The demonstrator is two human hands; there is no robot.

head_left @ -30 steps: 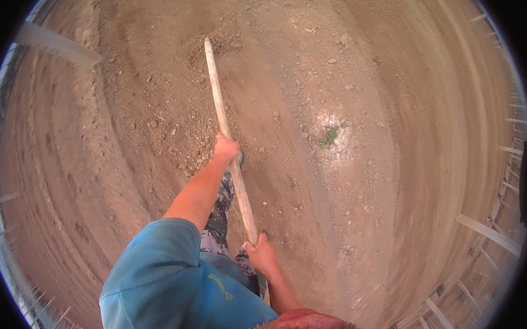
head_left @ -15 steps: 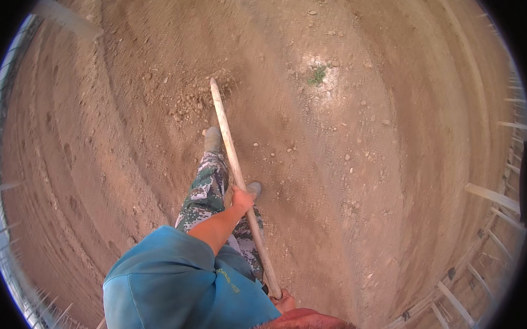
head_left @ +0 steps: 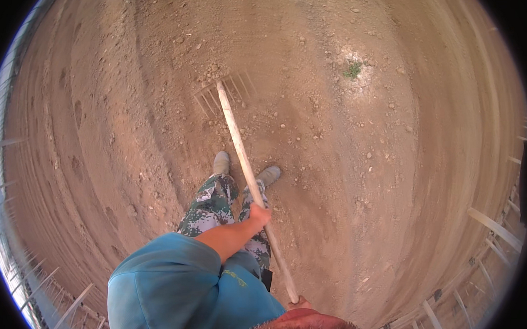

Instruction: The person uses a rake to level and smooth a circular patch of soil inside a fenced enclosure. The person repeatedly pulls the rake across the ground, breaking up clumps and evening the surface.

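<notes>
A long-handled rake (head_left: 238,144) slants away from me, its pale wooden shaft running from near my body to a wide head with several thin tines spread over the loose soil. My left hand (head_left: 260,215) is closed around the lower part of the shaft. Near the butt end, my right hand (head_left: 300,304) is wrapped on the wood, partly covered by the red material in front. Whether the tines touch the ground I cannot tell.
My boots, one (head_left: 222,162) left of the shaft and the other (head_left: 269,175) right of it, stand on brown dirt. A small green plant (head_left: 353,69) grows at the far right. Clods and stones lie around. Pale posts (head_left: 496,229) line the right rim; fencing curves along the left.
The rake's tines now show clearly, where before they were hardly visible. My right boot has come forward, nearly level with the left. Both hands keep their hold on the shaft.
</notes>
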